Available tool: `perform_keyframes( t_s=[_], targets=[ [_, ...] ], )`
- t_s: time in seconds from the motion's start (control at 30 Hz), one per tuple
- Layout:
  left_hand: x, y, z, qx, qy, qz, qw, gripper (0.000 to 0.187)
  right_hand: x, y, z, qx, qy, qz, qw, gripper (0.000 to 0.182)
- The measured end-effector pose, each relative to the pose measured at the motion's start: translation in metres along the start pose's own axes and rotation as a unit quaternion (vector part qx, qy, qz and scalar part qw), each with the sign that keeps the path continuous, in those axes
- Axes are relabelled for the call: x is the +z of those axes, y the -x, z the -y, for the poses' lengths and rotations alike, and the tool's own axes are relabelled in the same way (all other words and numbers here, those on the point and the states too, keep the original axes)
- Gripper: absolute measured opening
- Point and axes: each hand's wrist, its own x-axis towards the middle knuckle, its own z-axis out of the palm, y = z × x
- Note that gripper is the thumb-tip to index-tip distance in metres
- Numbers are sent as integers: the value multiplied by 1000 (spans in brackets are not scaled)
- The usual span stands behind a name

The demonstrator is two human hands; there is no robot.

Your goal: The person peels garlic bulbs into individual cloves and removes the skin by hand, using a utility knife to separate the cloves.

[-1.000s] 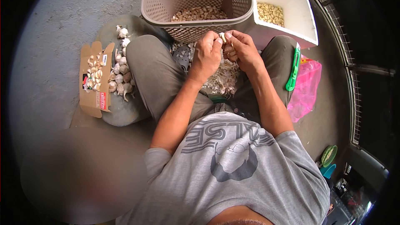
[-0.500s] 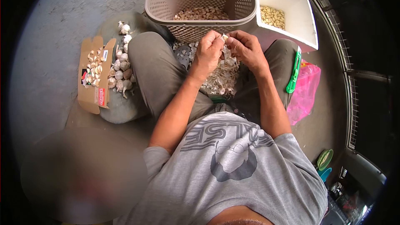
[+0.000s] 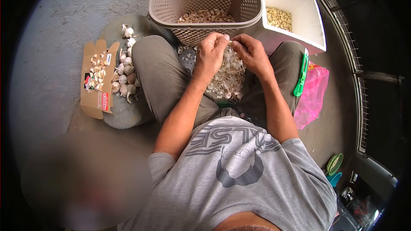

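Observation:
A pale garlic clove (image 3: pixel 230 43) shows between my fingertips, in front of the basket. My left hand (image 3: pixel 209 55) is closed, its thumb and fingers pinching one side of the clove. From the other side, my right hand (image 3: pixel 256 57) pinches it too, fingers curled. Beneath both hands, loose garlic skins (image 3: pixel 227 77) lie heaped between my legs. To the left, whole garlic bulbs (image 3: pixel 127 69) sit on a dark round surface, beside a flattened cardboard box (image 3: pixel 91 100) with separated cloves (image 3: pixel 99 73) on it.
A brown perforated basket (image 3: pixel 205 26) with unpeeled cloves (image 3: pixel 206 16) stands ahead. Right of it, a white foam box (image 3: pixel 299 6) holds peeled cloves (image 3: pixel 279 19). A green utility knife (image 3: pixel 302 75) rests on my right leg, near a pink plastic bag (image 3: pixel 314 98).
Both hands remain together in nearly the same spot, with fingers and thumbs shifted around the clove. The clove now looks smoother and less covered by skin.

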Motion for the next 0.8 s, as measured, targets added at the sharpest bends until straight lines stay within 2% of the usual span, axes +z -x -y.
perform_keyframes(
  t_s=[0.1,0.2,0.3,0.4,0.43,0.47,0.53,0.63,0.67,0.73,0.77,0.8],
  targets=[
    [-1,0,9,-4,-5,14,1000,25,3,2,8,-9,5,-22,1000,19],
    [0,3,8,29,-94,-13,995,25,8,4,14,-32,78,-72,994,13],
    [2,2,12,14,-90,-11,996,24,12,6,20,-114,144,-122,975,12],
    [-2,1,17,-95,135,24,986,20,14,6,15,-65,55,-112,990,12],
    [0,2,15,-108,172,17,979,19,18,5,11,2,-95,-94,991,13],
    [2,3,14,-121,209,12,970,18,24,3,4,69,-243,-77,965,13],
    [4,4,10,-144,259,-1,955,16,30,3,-8,164,-479,-6,862,15],
    [4,1,20,-108,176,-28,978,15,42,-4,-6,184,-490,-17,852,16],
    [0,-3,33,-69,98,-23,992,16,37,-2,-3,177,-434,-11,883,17],
    [-1,-3,25,16,-29,-38,999,17,39,-6,-11,58,-221,-98,969,21],
    [0,-1,21,58,-93,-44,993,18,38,-6,-14,-4,-108,-140,984,22],
    [4,3,7,56,-120,-48,990,16,26,-4,2,51,-100,-102,988,25]
  ],
)
